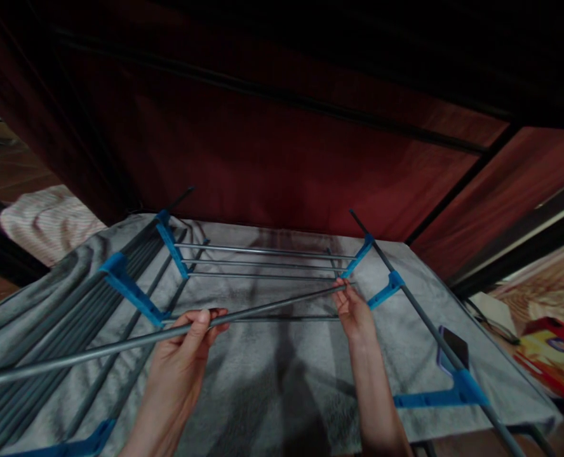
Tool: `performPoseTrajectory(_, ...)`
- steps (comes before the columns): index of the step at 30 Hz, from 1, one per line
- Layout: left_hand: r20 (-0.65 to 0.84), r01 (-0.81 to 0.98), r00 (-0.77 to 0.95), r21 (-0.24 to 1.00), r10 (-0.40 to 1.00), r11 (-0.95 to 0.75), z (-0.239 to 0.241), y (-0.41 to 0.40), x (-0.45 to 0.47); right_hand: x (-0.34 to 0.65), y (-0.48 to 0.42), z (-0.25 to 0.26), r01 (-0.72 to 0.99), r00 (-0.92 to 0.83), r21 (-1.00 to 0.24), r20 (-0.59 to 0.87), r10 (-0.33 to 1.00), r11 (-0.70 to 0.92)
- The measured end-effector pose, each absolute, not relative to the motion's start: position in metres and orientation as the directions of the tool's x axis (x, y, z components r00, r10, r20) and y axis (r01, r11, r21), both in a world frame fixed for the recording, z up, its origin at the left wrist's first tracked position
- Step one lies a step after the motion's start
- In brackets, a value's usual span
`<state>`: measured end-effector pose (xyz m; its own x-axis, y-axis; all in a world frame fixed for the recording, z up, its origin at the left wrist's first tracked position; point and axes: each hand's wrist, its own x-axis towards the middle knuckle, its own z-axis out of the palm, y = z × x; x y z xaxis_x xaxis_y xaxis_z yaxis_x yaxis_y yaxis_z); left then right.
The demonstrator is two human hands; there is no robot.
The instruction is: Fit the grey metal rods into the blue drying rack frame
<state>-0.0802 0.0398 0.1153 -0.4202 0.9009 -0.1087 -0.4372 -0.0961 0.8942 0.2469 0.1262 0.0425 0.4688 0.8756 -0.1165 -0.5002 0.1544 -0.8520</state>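
A long grey metal rod (272, 305) slants across the middle of the head view, its near end running out at the left edge. My left hand (187, 349) is closed around it, thumb on top. With its fingertips my right hand (353, 311) pinches the rod's far end, close to a blue plastic bracket (357, 257). Behind my hands stands a partly built rack frame, where several thin crossbars (267, 264) join blue brackets on both sides. Another blue bracket (134, 293) sits left of my left hand. At the right, a blue bracket (385, 289) is fixed on a slanting pole (422, 314).
Several loose grey rods (67, 330) lie bunched at the left on a grey blanket (263, 381). A phone (453, 348) rests by the right pole. Behind the frame rises a dark red panel (272, 158). A red and yellow package (553, 352) is at the far right.
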Motion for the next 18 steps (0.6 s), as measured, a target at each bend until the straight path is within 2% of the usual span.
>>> performPoseTrajectory(6,-0.108,-0.463,-0.457,0.876,0.883,-0.132,0.121,0.046,-0.069,0.26,0.161,0.064,-0.528,0.485,-0.833,-0.139,0.863,0.163)
performPoseTrajectory(12,-0.071,-0.461,-0.464,0.87,0.883,-0.173,0.131,0.056,-0.06,0.276,0.188,0.076,-0.617,0.474,-0.75,-0.111,0.874,0.239)
performPoseTrajectory(18,-0.188,-0.548,-0.443,0.831,0.877,-0.099,0.124,0.066,-0.054,0.285,0.214,0.083,-0.51,0.536,-0.823,-0.075,0.841,0.252)
